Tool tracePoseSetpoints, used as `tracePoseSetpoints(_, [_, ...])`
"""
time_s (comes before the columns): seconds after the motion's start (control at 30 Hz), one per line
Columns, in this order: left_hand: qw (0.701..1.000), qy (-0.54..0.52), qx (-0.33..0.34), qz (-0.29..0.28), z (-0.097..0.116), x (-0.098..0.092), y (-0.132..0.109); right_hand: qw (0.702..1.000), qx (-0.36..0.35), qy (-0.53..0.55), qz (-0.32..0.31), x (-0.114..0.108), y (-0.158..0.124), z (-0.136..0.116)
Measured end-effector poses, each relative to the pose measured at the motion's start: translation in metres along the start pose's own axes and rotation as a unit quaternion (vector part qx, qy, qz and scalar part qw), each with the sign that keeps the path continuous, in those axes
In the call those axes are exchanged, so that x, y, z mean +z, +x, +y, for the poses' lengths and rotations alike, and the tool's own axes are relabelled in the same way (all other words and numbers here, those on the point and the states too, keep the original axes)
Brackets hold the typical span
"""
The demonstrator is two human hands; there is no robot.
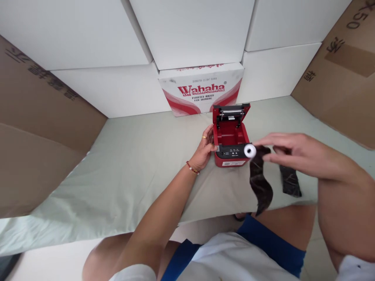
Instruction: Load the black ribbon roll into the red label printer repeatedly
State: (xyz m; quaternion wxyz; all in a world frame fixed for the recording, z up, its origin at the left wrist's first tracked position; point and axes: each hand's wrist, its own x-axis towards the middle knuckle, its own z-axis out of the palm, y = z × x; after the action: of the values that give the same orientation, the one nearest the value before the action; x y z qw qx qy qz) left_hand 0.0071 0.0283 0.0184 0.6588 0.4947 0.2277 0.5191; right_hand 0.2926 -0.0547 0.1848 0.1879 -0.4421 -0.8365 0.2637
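Observation:
A small red receipt printer (231, 162) with a black top panel stands on the cloth-covered surface, its lid (231, 113) raised and its red paper bay open. My left hand (205, 149) is closed on the printer's left side, thumb at the front corner and fingers along the wall. At the printer's front right corner, my right hand (288, 150) pinches a small white paper roll (250, 151) with a dark core hole. A wavy dark strip (259, 183) hangs below the roll and my fingers. Another dark piece (290, 181) lies under my right hand on the cloth.
Behind the printer stands a white and red Wahaha water carton (202, 91). White boxes (193, 31) are stacked at the back. Brown cartons bound the left (43, 136) and right (340, 82) sides. The pale green cloth (140, 156) reaches the front edge, near my legs.

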Motion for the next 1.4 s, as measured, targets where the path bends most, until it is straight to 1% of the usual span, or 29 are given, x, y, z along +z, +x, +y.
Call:
tracePoseSetpoints(0.07, [1.0,-0.004,-0.004,-0.001,0.001,0.001,-0.001,0.996,0.02,-0.076,0.051,0.004,0.029,-0.001])
tracePoseSetpoints(0.13, [1.0,-0.008,-0.007,0.002,0.003,0.001,-0.002,0.982,0.052,-0.166,0.075,0.015,0.058,-0.002])
tracePoseSetpoints(0.17, [1.0,-0.008,-0.008,0.004,0.003,0.001,-0.002,0.972,0.075,-0.211,0.071,0.022,0.07,-0.003])
tracePoseSetpoints(0.23, [1.0,-0.004,-0.008,0.008,0.003,0.001,-0.002,0.949,0.132,-0.283,0.04,0.034,0.092,-0.008])
tracePoseSetpoints(0.3, [1.0,0.003,-0.007,0.009,0.003,0.001,-0.002,0.929,0.181,-0.323,0.007,0.043,0.107,-0.014])
tracePoseSetpoints(0.37, [1.0,0.009,-0.001,0.005,0.002,0.001,-0.002,0.918,0.205,-0.341,-0.013,0.048,0.117,-0.019])
tracePoseSetpoints(0.47, [1.0,0.008,0.005,0.002,0.001,0.001,-0.001,0.911,0.217,-0.351,-0.021,0.051,0.126,-0.02])
tracePoseSetpoints(0.63, [1.0,0.011,0.004,0.005,-0.001,0.0,0.0,0.909,0.243,-0.337,-0.032,0.057,0.136,-0.015])
tracePoseSetpoints(0.73, [1.0,0.009,0.004,0.008,-0.001,0.0,0.0,0.912,0.238,-0.332,-0.03,0.061,0.139,-0.01])
tracePoseSetpoints(0.8, [1.0,0.004,0.003,0.009,0.0,0.0,0.0,0.924,0.211,-0.319,-0.025,0.061,0.136,-0.006])
tracePoseSetpoints(0.87, [1.0,-0.001,0.001,0.01,0.001,0.001,-0.001,0.947,0.156,-0.28,-0.001,0.058,0.125,-0.003])
tracePoseSetpoints(0.93, [1.0,-0.006,-0.001,0.01,0.002,0.002,-0.001,0.972,0.079,-0.216,0.051,0.054,0.105,0.0])
tracePoseSetpoints(0.97, [1.0,-0.008,-0.001,0.01,0.002,0.003,-0.001,0.978,0.038,-0.185,0.085,0.052,0.092,0.001])
tracePoseSetpoints(1.03, [1.0,-0.009,0.001,0.009,0.003,0.004,-0.002,0.979,-0.039,-0.139,0.147,0.054,0.064,0.001])
tracePoseSetpoints(1.1, [1.0,-0.005,0.005,0.006,0.004,0.004,-0.002,0.971,-0.097,-0.125,0.179,0.061,0.038,0.002])
tracePoseSetpoints(1.17, [1.0,0.008,0.006,0.003,0.004,0.002,-0.001,0.964,-0.125,-0.136,0.192,0.073,0.017,0.002])
tracePoseSetpoints(1.27, [0.999,0.048,-0.001,0.006,0.009,-0.002,0.0,0.954,-0.131,-0.174,0.205,0.093,-0.001,0.003])
tracePoseSetpoints(1.33, [0.994,0.103,0.0,0.034,0.017,-0.002,-0.001,0.95,-0.129,-0.19,0.21,0.102,-0.006,0.004])
tracePoseSetpoints(1.4, [0.975,0.2,0.03,0.089,0.028,0.005,-0.006,0.948,-0.126,-0.198,0.213,0.106,-0.008,0.005])
